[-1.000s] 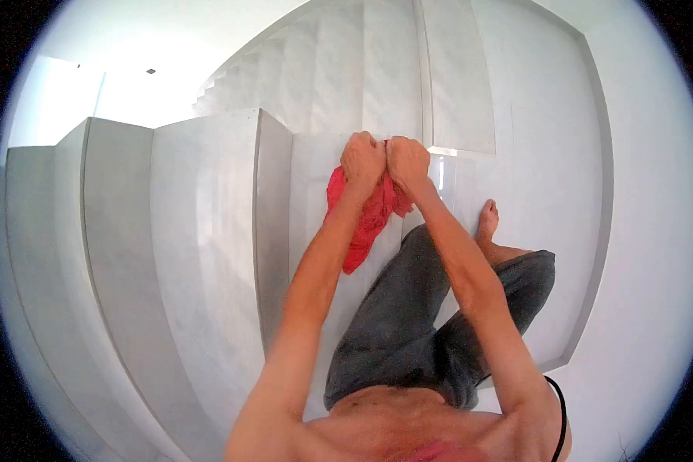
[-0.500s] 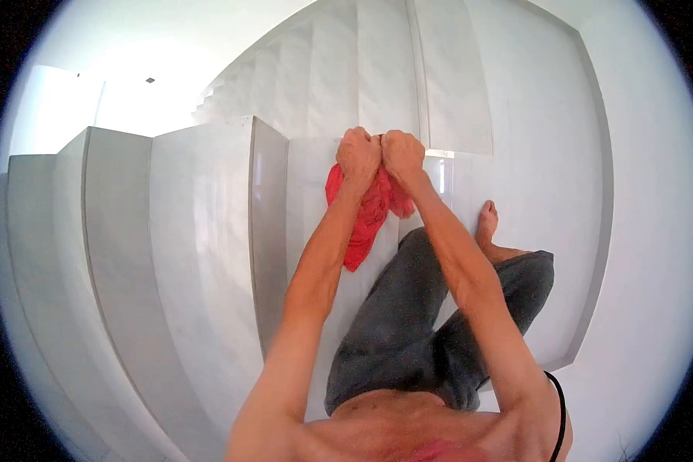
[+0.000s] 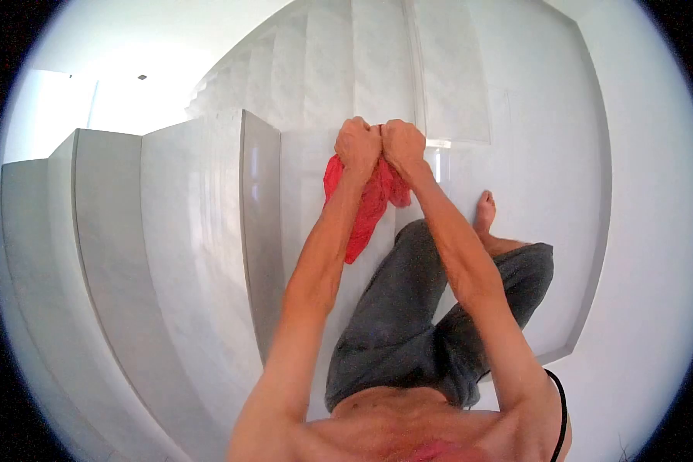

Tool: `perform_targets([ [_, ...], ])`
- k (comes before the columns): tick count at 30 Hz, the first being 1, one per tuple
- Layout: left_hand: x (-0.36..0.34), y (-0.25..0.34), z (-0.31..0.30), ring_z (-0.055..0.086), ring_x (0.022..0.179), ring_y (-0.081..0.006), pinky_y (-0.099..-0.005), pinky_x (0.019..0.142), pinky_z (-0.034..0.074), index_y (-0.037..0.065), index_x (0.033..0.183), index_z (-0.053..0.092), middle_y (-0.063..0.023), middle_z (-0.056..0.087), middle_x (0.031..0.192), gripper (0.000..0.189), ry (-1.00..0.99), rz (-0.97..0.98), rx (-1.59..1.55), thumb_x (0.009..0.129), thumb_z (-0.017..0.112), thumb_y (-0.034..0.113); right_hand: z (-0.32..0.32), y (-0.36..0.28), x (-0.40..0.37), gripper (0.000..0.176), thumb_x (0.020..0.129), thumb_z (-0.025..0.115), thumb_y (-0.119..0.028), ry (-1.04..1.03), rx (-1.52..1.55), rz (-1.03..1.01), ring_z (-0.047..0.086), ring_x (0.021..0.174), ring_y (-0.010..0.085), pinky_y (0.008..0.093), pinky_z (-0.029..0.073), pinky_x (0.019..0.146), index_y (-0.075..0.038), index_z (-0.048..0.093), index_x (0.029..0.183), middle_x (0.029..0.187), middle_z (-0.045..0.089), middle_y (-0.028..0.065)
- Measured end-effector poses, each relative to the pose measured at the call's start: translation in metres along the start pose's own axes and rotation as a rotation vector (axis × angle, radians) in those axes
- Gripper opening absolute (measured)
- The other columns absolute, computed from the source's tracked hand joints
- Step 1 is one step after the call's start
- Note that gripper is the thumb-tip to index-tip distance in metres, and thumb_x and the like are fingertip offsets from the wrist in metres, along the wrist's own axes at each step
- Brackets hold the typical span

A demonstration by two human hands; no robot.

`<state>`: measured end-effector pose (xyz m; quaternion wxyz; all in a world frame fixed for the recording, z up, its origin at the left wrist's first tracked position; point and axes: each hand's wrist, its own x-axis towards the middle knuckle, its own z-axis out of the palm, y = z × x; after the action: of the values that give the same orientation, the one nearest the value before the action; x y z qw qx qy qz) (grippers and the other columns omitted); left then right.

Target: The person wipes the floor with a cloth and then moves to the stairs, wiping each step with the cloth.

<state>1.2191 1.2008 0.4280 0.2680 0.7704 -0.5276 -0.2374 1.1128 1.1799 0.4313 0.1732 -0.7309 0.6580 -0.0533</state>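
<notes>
A crumpled red cloth (image 3: 369,212) hangs below both fists, its longest corner dangling toward my thigh. My left hand (image 3: 358,145) is closed in a fist around the cloth's upper part. Close beside it, nearly touching, my right hand (image 3: 403,143) also grips the cloth. Both arms reach straight out in front of me. The bit of cloth inside the fists is mostly hidden by my fingers.
Pale stone steps (image 3: 200,200) rise on the left, and more stairs (image 3: 331,69) run off at the top. My legs in dark grey trousers (image 3: 393,308) are bent on the light floor, one bare foot (image 3: 484,212) showing. A white wall (image 3: 647,231) stands right.
Both fists stay closed on the red cloth, close together. The whole view has shifted a little, so steps, legs and cloth sit slightly higher in the picture.
</notes>
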Motion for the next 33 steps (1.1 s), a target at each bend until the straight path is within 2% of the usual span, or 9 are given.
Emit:
perform_targets([
  [3,0.008,-0.008,-0.005,0.066,0.091,-0.0428,-0.0527,0.081,0.052,0.0,0.085,0.068,-0.0212,0.067,0.096,0.025,-0.022,-0.022,0.006,0.087,0.067,0.025,-0.008,-0.008,-0.001,0.026,0.093,0.058,-0.022,-0.031,-0.044,-0.014,0.075,0.084,0.0369,0.0489,0.06,0.073,-0.003,0.076,0.088,0.089,0.074,0.0212],
  [6,-0.017,-0.01,-0.011,0.066,0.091,-0.0419,-0.0521,0.082,0.053,0.0,0.086,0.069,-0.0206,0.068,0.096,0.025,-0.068,-0.042,0.024,0.088,0.067,0.025,0.007,-0.007,-0.031,0.026,0.093,0.058,-0.021,0.04,0.008,-0.026,0.074,0.085,0.0377,0.049,0.06,0.073,-0.003,0.076,0.088,0.09,0.075,0.0208],
  [10,-0.015,-0.007,-0.015,0.066,0.093,-0.0407,-0.051,0.082,0.052,0.0,0.088,0.068,-0.0208,0.067,0.098,0.026,-0.051,-0.063,0.003,0.088,0.067,0.026,0.022,0.007,-0.015,0.037,0.099,0.052,-0.03,0.041,0.06,-0.109,0.07,0.083,0.0441,0.054,0.055,0.071,-0.004,0.072,0.082,0.087,0.072,0.0221],
  [13,-0.003,-0.012,-0.009,0.065,0.094,-0.0401,-0.0509,0.082,0.052,0.001,0.088,0.068,-0.0203,0.067,0.098,0.026,-0.054,-0.074,-0.001,0.088,0.068,0.027,0.019,-0.002,-0.005,0.037,0.099,0.052,-0.029,0.009,0.06,-0.007,0.07,0.081,0.0437,0.0536,0.055,0.069,-0.004,0.072,0.081,0.086,0.072,0.0216],
  [16,-0.007,-0.009,-0.013,0.066,0.095,-0.04,-0.0507,0.082,0.052,0.001,0.088,0.069,-0.0198,0.068,0.098,0.027,-0.047,-0.064,0.017,0.088,0.069,0.028,0.026,0.001,-0.009,0.038,0.1,0.052,-0.03,0.072,0.009,-0.039,0.07,0.08,0.0434,0.0531,0.056,0.069,-0.003,0.072,0.08,0.086,0.072,0.0217],
  [19,-0.02,-0.019,-0.005,0.066,0.094,-0.0409,-0.0508,0.082,0.052,0.001,0.088,0.069,-0.0198,0.068,0.098,0.028,-0.029,-0.02,-0.004,0.088,0.069,0.029,0.01,-0.005,-0.028,0.026,0.094,0.059,-0.022,0.004,0.028,0.027,0.074,0.085,0.0395,0.0484,0.06,0.072,-0.004,0.076,0.087,0.09,0.075,0.0201],
  [22,-0.009,-0.01,-0.01,0.066,0.093,-0.0416,-0.0516,0.082,0.052,0.001,0.087,0.069,-0.0199,0.068,0.096,0.029,-0.031,-0.035,0.029,0.088,0.07,0.03,0.01,-0.001,-0.015,0.026,0.094,0.059,-0.022,0.018,0.049,-0.058,0.074,0.085,0.0385,0.0488,0.06,0.071,-0.004,0.076,0.087,0.09,0.075,0.0201],
  [25,-0.003,-0.005,-0.01,0.066,0.091,-0.0422,-0.0522,0.08,0.052,0.001,0.086,0.07,-0.0205,0.068,0.096,0.029,-0.012,-0.059,-0.008,0.088,0.07,0.03,-0.005,-0.009,-0.009,0.026,0.093,0.059,-0.022,-0.014,0.03,-0.011,0.074,0.084,0.0382,0.0499,0.059,0.071,-0.004,0.076,0.087,0.088,0.074,0.0197],
  [33,-0.014,-0.008,-0.005,0.066,0.091,-0.042,-0.052,0.081,0.052,0.0,0.085,0.07,-0.0206,0.068,0.096,0.026,-0.05,-0.077,-0.017,0.086,0.07,0.027,0.009,0.003,-0.016,0.026,0.092,0.06,-0.024,-0.03,0.011,-0.041,0.074,0.086,0.0384,0.0496,0.059,0.071,-0.004,0.077,0.088,0.092,0.075,0.0197],
])
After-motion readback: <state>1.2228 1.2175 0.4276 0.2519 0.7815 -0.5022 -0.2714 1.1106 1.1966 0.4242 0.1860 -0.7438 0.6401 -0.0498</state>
